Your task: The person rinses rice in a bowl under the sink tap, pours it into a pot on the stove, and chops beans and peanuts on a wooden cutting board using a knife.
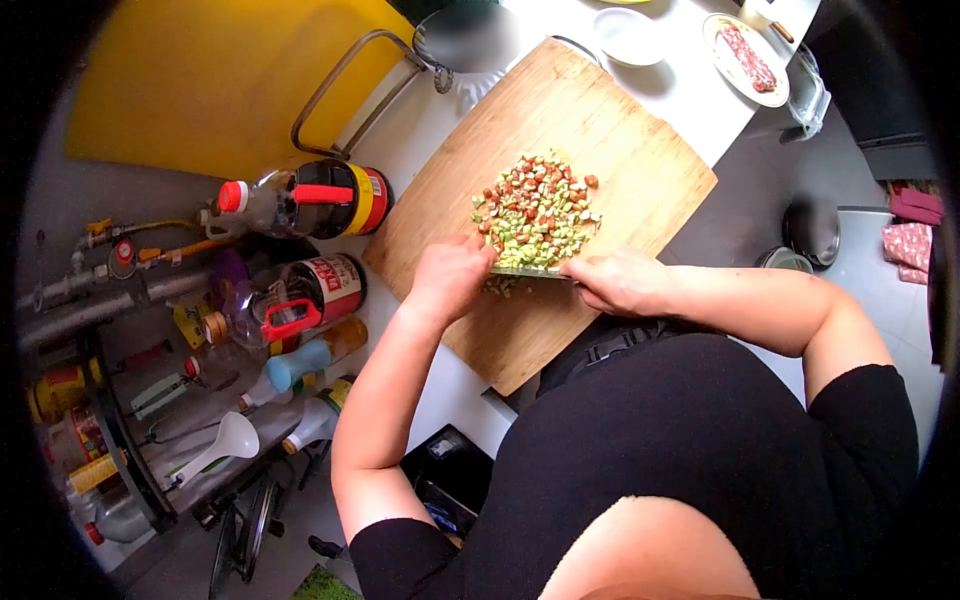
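Observation:
A wooden cutting board [630,130] lies on the white counter, with a heap of chopped green and reddish-brown pieces [535,205] at its middle. Across the near side of the heap runs a knife [535,272], seen mostly as a thin blade edge. My left hand [455,277] is closed at the blade's left end, its fingers bent. At the other end my right hand [622,283] is closed around the knife, the handle mostly hidden under the fingers. A few pieces lie on the near side of the blade.
Large dark sauce bottles [325,197] stand left of the board, with smaller bottles and a white ladle [232,440] below. A white bowl [630,36] and a plate of meat [748,60] sit beyond the board. A metal rack [345,90] is at upper left.

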`<state>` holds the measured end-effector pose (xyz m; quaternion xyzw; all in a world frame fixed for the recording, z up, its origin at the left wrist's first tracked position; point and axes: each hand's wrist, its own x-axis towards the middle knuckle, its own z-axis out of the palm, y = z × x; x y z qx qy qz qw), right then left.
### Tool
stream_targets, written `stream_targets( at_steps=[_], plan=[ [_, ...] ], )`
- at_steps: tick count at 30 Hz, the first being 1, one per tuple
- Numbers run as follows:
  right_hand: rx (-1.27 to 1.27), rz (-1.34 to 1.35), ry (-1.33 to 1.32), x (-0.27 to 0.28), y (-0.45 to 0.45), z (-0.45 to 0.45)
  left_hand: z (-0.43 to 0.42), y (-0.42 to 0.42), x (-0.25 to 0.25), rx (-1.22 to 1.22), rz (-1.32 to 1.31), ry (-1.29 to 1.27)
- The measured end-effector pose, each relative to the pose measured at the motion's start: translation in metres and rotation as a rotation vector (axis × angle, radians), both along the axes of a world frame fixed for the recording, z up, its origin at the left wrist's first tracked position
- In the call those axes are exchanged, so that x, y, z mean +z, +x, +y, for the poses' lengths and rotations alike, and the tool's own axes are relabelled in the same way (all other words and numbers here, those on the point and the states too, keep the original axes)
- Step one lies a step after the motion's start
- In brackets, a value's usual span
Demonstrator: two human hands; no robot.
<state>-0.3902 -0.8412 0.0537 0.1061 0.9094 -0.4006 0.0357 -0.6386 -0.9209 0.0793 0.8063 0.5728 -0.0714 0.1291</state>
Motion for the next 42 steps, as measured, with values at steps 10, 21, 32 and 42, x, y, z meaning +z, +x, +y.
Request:
stream_targets(
  at_steps=[10, 21, 32, 42],
  plan=[
    [-0.112, -0.344, -0.12, 0.038, -0.027, -0.004, 0.023, -0.023, -0.01, -0.03, -0.162, -0.069],
    [-0.119, 0.06, -0.067, -0.013, 0.009, -0.001, 0.026, 0.008, 0.014, -0.079, 0.099, -0.075],
    [-0.162, -0.248, -0.237, 0.05, -0.033, 0.002, 0.054, -0.025, 0.001, -0.095, -0.241, -0.086],
    [-0.161, -0.025, -0.184, -0.013, 0.01, 0.001, 0.054, 0.015, 0.021, -0.178, 0.144, -0.118]
  ],
)
